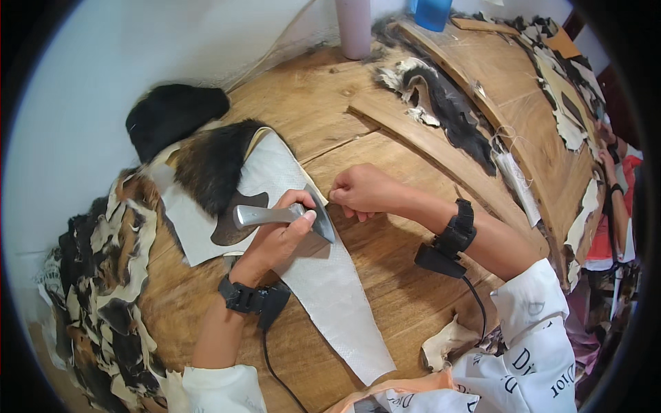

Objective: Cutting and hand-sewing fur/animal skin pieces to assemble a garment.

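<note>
White piece (337, 303), flat on the bench (434, 296). Over it, metal cutter (322, 226), firm in the grip of the left hand (281, 234). Beside the white piece's right edge, right hand (363, 189), grip narrow, contents impossible to tell. Beyond it, black fur piece (172, 113); farther, mauve cylinder (354, 29).

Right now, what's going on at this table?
A person's left hand grips a metal tool, its blade at the edge of a long white piece. The right hand is curled close by that edge; whether it pinches anything is unclear. Dark fur covers some of the piece's far end.
</note>
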`<state>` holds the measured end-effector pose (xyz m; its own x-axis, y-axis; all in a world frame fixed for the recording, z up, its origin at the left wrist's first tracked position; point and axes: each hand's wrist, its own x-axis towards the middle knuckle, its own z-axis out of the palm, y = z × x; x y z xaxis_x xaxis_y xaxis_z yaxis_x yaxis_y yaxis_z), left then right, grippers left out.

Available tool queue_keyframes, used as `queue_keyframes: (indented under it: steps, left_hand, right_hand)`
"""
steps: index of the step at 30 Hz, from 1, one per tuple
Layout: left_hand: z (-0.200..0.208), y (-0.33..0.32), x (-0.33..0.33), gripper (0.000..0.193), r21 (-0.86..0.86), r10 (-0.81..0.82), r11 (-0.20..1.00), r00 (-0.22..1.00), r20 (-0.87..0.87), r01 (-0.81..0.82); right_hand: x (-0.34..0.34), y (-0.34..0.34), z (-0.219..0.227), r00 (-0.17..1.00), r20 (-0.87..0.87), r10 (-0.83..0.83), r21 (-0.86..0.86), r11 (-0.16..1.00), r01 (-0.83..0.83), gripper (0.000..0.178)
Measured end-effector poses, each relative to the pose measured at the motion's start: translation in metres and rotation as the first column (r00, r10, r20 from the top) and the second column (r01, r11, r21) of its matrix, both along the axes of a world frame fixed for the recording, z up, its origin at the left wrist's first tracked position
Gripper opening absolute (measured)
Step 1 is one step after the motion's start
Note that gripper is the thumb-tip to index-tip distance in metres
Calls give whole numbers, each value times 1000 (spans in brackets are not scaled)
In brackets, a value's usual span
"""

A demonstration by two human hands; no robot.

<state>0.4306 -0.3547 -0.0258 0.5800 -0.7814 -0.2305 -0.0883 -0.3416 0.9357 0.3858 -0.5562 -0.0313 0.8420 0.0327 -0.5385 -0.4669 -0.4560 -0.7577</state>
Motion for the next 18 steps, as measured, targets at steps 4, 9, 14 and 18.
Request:
queue_keyframes:
  steps: [4,9,14,18]
  left_hand:
    - [-1,1,3,23,-23,-19,1000,1000,5,19]
    - [2,1,4,25,-2,-77,997,997,22,77]
    - [-3,1,5,26,2,-70,998,997,28,70]
    - [-5,2,5,25,-3,-65,998,998,22,65]
  right_hand:
    - [-1,4,-2,994,111,11,-14,1000,-9,18]
    - [1,6,-6,982,188,8,-23,1000,-4,16]
    - [0,7,-8,976,212,42,-59,998,-30,15]
    - [1,10,-13,958,267,103,-151,987,-64,14]
